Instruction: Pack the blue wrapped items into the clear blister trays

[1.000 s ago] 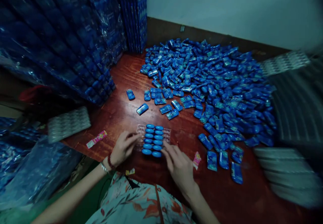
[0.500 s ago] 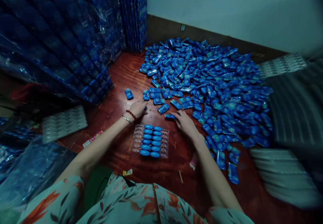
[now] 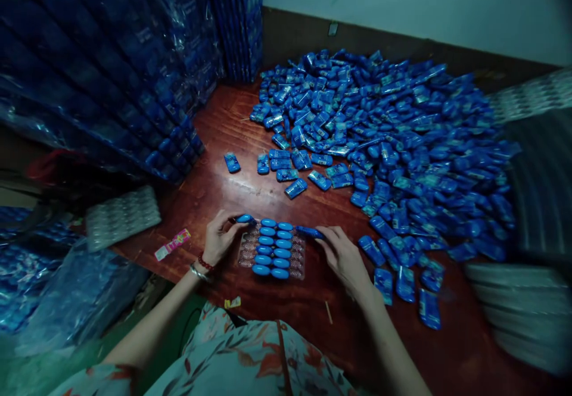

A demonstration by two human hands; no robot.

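1. Since half a second ago both hands have been drawn back from the loose packets to the clear plastic blister tray (image 3: 271,249); each now carries a packet.
2. A small glossy blue oblong packet (image 3: 245,219) is pinched in the left hand (image 3: 220,239) at the tray's far left corner.
3. A second blue oblong packet (image 3: 309,231) is gripped by the fingertips of the right hand (image 3: 345,259) at the tray's far right corner.
4. The tray lies flat near the front edge of the red-brown wooden table (image 3: 223,187); two centre columns are filled with blue packets, outer columns are seen bare.
5. A large heap of loose blue packets (image 3: 393,140) is spread over the table's far and right side, with strays just beyond the tray.
6. Film-wrapped stacks of blue packs (image 3: 111,68) are banked along the left edge.
7. A spare clear blister tray (image 3: 123,217) rests at the table's left front corner, a pink-yellow wrapper scrap (image 3: 172,245) beside it.
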